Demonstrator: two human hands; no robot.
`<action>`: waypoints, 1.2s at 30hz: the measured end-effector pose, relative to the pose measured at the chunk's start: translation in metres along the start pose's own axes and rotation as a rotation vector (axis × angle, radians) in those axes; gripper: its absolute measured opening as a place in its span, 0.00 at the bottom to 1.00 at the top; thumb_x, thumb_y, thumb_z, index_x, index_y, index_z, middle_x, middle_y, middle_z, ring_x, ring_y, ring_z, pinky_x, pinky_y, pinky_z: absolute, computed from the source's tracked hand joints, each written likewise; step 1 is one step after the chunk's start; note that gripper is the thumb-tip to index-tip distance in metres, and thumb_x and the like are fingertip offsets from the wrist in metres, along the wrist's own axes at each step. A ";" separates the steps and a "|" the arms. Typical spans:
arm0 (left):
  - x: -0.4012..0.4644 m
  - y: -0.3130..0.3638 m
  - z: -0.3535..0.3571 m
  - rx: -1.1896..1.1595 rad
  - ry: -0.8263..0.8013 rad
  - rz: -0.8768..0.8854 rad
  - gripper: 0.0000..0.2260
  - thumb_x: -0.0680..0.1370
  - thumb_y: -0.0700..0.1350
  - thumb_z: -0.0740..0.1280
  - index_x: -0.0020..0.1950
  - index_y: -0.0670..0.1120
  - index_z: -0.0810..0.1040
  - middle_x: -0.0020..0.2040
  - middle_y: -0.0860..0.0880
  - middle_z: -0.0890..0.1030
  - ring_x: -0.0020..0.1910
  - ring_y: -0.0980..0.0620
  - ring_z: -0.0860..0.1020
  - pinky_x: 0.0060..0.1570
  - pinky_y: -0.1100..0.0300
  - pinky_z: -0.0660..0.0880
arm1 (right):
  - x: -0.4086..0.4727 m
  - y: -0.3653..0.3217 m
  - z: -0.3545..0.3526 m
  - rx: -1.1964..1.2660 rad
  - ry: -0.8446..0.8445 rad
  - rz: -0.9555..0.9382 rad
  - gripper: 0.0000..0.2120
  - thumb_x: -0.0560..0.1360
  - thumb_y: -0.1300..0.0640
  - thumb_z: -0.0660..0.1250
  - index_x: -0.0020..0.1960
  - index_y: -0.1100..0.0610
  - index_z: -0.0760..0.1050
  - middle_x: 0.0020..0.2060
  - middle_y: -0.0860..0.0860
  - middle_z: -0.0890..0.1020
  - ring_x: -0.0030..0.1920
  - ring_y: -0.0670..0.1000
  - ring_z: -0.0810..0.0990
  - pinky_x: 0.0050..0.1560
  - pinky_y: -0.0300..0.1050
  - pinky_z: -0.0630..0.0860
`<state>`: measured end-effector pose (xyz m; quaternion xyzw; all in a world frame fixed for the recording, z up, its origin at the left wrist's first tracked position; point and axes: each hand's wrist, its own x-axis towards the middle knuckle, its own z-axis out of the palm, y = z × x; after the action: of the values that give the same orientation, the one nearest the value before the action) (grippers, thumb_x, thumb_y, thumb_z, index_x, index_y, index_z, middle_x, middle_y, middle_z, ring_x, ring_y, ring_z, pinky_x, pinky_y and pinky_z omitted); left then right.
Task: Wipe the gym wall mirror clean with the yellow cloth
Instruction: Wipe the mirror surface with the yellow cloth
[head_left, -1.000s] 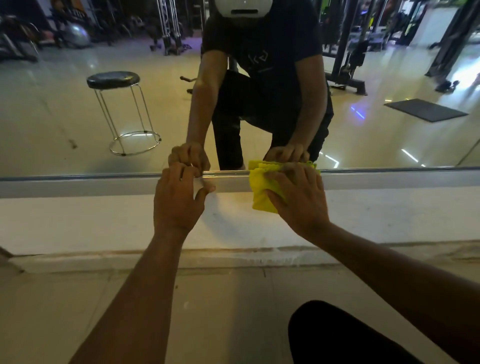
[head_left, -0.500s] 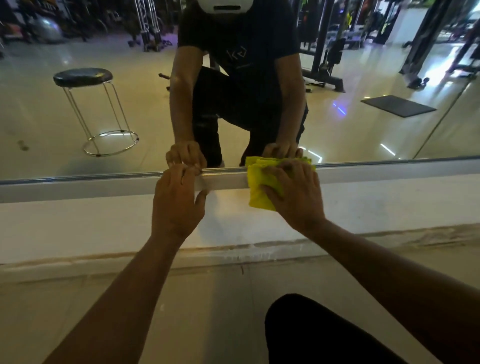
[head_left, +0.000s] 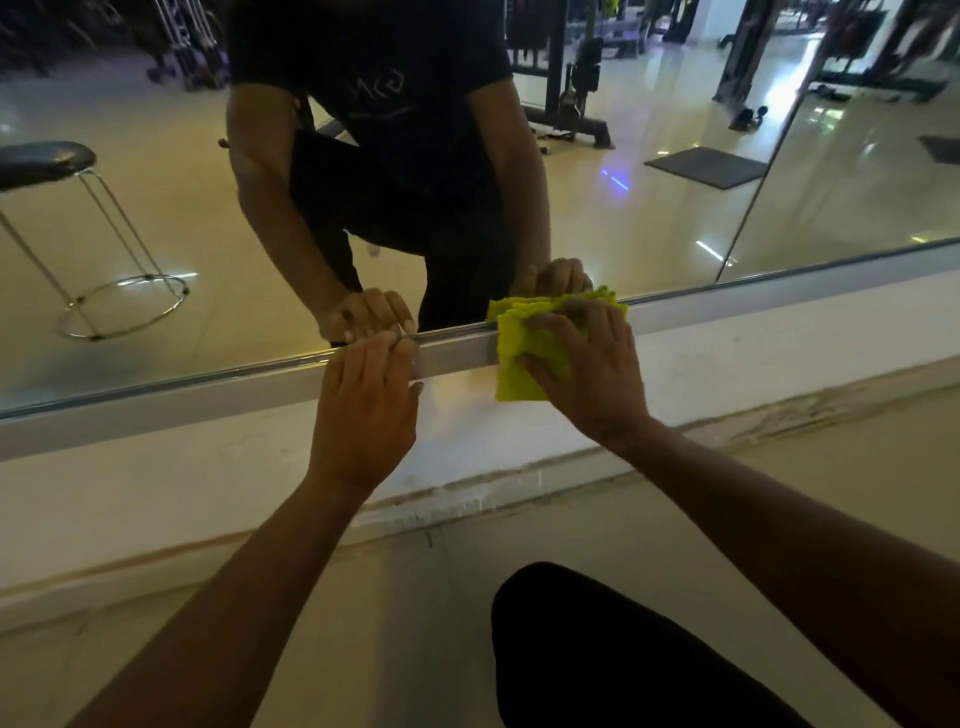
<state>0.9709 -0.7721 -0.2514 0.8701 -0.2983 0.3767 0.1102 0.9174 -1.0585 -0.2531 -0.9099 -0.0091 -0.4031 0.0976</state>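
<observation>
Most of the mirror (head_left: 156, 218) above the fingers looks unwiped, judging by the cloth (head_left: 524, 348) pressed under the right hand's (head_left: 587, 364) spread fingers at its bottom frame (head_left: 208, 389), while the left hand's (head_left: 363, 405) fingertips rest together on the frame beside it.

At the centre of the frame, the person's right hand (head_left: 587, 364) presses a folded, nubbly yellow cloth (head_left: 524, 343) flat against the pale metal bottom rail (head_left: 208, 400) of the large wall mirror (head_left: 649, 218), fingers spread over the fabric. Just left of it, the left hand (head_left: 363, 405) rests on the same rail, fingertips curled onto its upper edge, touching the glass line. Below the rail runs a white plastered wall base (head_left: 156, 493), scuffed along its foot where it meets the beige floor (head_left: 405, 623). A dark-clad knee (head_left: 613, 660) fills the lower right. In the upper left, the glass reflects a black-seated chrome stool (head_left: 47, 161).
</observation>
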 end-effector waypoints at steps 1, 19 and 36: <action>0.002 0.002 0.003 0.015 0.007 0.008 0.21 0.81 0.45 0.75 0.71 0.38 0.77 0.66 0.37 0.79 0.63 0.36 0.77 0.63 0.42 0.74 | 0.001 -0.002 0.002 0.003 0.005 0.003 0.21 0.79 0.47 0.78 0.70 0.52 0.81 0.65 0.58 0.78 0.65 0.64 0.77 0.67 0.61 0.74; -0.005 -0.021 0.001 0.050 0.034 0.059 0.13 0.83 0.44 0.73 0.67 0.41 0.80 0.64 0.39 0.82 0.60 0.38 0.81 0.61 0.45 0.75 | 0.000 -0.071 0.034 0.090 -0.005 -0.055 0.21 0.83 0.44 0.73 0.71 0.52 0.79 0.68 0.58 0.77 0.68 0.62 0.74 0.69 0.60 0.71; -0.046 -0.103 -0.046 0.052 0.010 -0.129 0.14 0.84 0.49 0.68 0.66 0.42 0.79 0.61 0.40 0.80 0.58 0.37 0.79 0.56 0.41 0.75 | 0.007 -0.165 0.069 0.143 -0.018 -0.158 0.21 0.83 0.45 0.73 0.72 0.51 0.76 0.68 0.57 0.76 0.67 0.62 0.75 0.70 0.62 0.73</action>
<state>0.9812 -0.6505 -0.2489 0.8883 -0.2312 0.3806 0.1128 0.9565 -0.8849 -0.2652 -0.9007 -0.1102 -0.3997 0.1300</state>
